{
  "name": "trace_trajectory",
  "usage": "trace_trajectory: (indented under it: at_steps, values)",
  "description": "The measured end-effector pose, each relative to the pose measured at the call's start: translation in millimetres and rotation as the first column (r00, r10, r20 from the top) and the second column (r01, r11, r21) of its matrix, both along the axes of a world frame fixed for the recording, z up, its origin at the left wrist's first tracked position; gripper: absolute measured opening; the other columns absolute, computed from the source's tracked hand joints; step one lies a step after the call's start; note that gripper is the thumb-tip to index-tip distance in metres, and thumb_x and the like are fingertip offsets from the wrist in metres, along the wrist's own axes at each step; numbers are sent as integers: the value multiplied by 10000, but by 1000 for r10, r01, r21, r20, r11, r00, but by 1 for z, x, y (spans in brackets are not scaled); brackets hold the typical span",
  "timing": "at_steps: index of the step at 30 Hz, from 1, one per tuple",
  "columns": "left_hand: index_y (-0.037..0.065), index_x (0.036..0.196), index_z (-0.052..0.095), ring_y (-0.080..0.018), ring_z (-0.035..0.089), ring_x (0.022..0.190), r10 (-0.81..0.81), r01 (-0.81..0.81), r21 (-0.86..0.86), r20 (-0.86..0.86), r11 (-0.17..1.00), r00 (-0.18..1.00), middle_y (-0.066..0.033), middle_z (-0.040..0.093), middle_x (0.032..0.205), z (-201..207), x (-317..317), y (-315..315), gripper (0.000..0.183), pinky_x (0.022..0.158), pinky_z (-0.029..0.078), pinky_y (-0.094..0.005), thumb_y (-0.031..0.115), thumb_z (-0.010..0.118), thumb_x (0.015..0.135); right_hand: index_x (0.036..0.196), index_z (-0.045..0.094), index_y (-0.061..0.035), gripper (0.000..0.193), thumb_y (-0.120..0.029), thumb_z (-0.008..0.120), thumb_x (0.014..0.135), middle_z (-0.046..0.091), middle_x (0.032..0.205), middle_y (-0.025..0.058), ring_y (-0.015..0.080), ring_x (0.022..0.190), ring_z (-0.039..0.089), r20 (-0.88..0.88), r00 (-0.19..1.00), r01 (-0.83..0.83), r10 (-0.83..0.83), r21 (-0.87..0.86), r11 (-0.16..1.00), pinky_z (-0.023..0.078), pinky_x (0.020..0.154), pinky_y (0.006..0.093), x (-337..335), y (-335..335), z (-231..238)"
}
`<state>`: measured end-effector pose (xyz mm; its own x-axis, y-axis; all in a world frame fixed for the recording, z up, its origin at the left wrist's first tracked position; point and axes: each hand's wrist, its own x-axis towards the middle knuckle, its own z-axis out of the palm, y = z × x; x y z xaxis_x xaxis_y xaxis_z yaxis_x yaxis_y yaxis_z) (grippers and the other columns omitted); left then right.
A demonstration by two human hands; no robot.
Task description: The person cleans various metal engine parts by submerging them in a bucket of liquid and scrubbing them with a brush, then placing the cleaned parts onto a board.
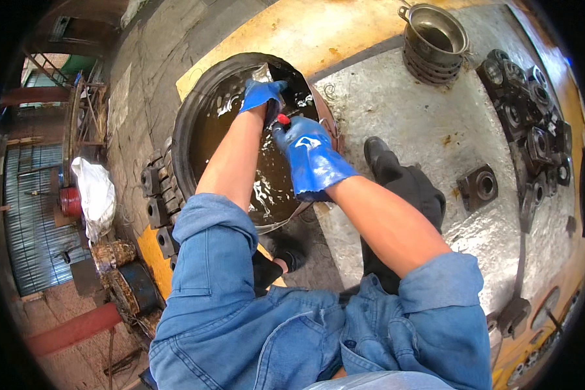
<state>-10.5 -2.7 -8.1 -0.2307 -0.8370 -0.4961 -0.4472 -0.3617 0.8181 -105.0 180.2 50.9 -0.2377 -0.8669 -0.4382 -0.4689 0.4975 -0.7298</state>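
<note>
Both my hands wear blue rubber gloves and are over a round black tub (187, 140) of brown, oily-looking liquid (224, 140). My left hand (264, 95) is closed around a pale, shiny metal piece (262, 73) near the tub's far side; most of the piece is hidden by the glove. Just to the right and nearer, my right hand (309, 156) grips a tool with a red end (283, 119). The rest of that tool is hidden by the fingers, so its kind is not clear.
Dark metal blocks with round holes (155, 211) line the tub's left side. One such block (478, 187) lies on the metal sheet (383, 97), with a heap of them (533, 123) at far right. A metal pot (435, 32) stands at the back; a white sack (94, 198) is left.
</note>
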Motion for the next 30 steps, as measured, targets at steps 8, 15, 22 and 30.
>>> trace_trajectory:
  at_steps: [8,15,22,30]
  values:
    - [-25,1155,767,-202,655,899,-98,108,-113,90,988,991,-106,751,1043,-13,33,8,312,831,536,-364,205,684,961,1131,796,-62,646,-643,555,982,743,1161,273,437,1135,713,59,988,148,-143,-73,986,557,999,492,-18,-11,-8]
    - [-61,1220,691,-205,690,947,-26,30,-37,91,999,995,-121,755,1069,-10,123,59,425,820,561,-352,235,744,920,1212,777,-83,526,-539,664,975,774,1133,211,400,1085,729,37,987,160,-157,-125,979,549,1005,428,-21,-15,14]
    - [-16,1417,586,-219,653,1175,-72,80,-120,68,989,995,-126,701,1287,34,164,146,591,1050,504,-338,147,790,886,1212,770,-64,674,-648,748,875,789,1056,212,356,1008,755,332,942,94,-54,-106,990,560,939,452,-13,-6,6]
    - [14,1495,550,-207,634,1224,-155,164,-136,79,977,985,-105,689,1329,15,235,165,722,1103,472,-345,89,803,822,1213,773,-50,667,-642,703,914,771,1153,231,370,1105,734,204,978,-36,42,-35,999,537,997,418,16,-13,-13]
